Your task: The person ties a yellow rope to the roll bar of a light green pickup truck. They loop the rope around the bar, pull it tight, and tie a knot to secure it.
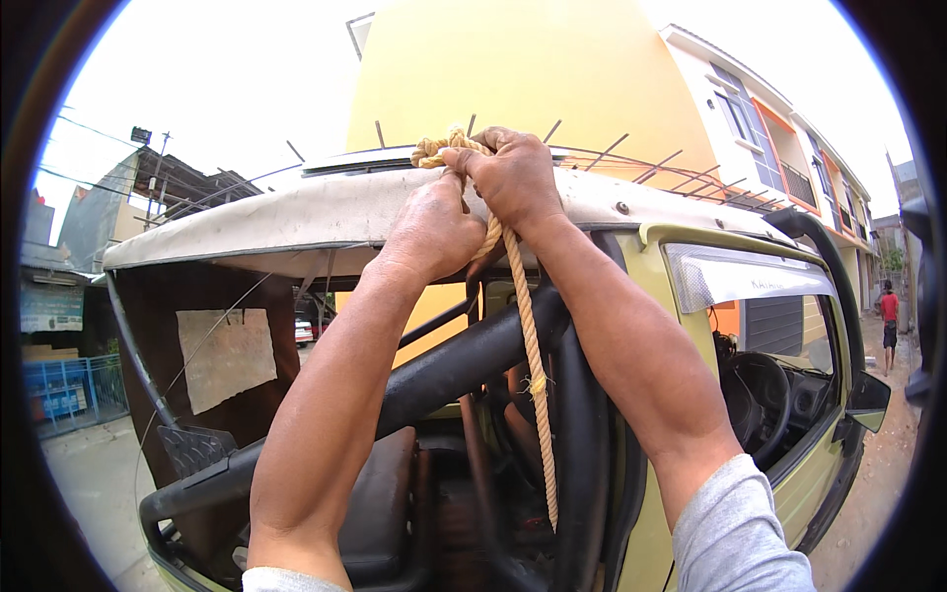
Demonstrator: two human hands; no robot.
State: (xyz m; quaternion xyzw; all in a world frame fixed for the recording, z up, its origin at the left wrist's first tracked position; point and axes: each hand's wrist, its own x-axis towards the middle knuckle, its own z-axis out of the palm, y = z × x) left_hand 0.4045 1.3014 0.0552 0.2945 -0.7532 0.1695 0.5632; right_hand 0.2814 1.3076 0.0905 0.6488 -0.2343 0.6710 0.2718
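Note:
Both my arms reach up to the edge of the off-white canvas roof [256, 209] of a green off-road vehicle. A tan twisted rope [530, 340] is bunched in a looped knot above my fingers, and its loose end hangs down between my forearms past a black roll bar. My left hand [436, 225] is closed just below the knot, with the rope passing by its thumb side. Higher up, my right hand [511, 178] pinches the rope beside the knot with thumb and fingers. My hands partly hide where the rope meets the roof.
Thin metal rods [605, 152] stick up and lie across the roof. Thick black roll bars [444, 365] span the open side above a dark seat [380, 503]. The green door [646, 395] stands at right. Farther off, a person in red [889, 314] is on the street.

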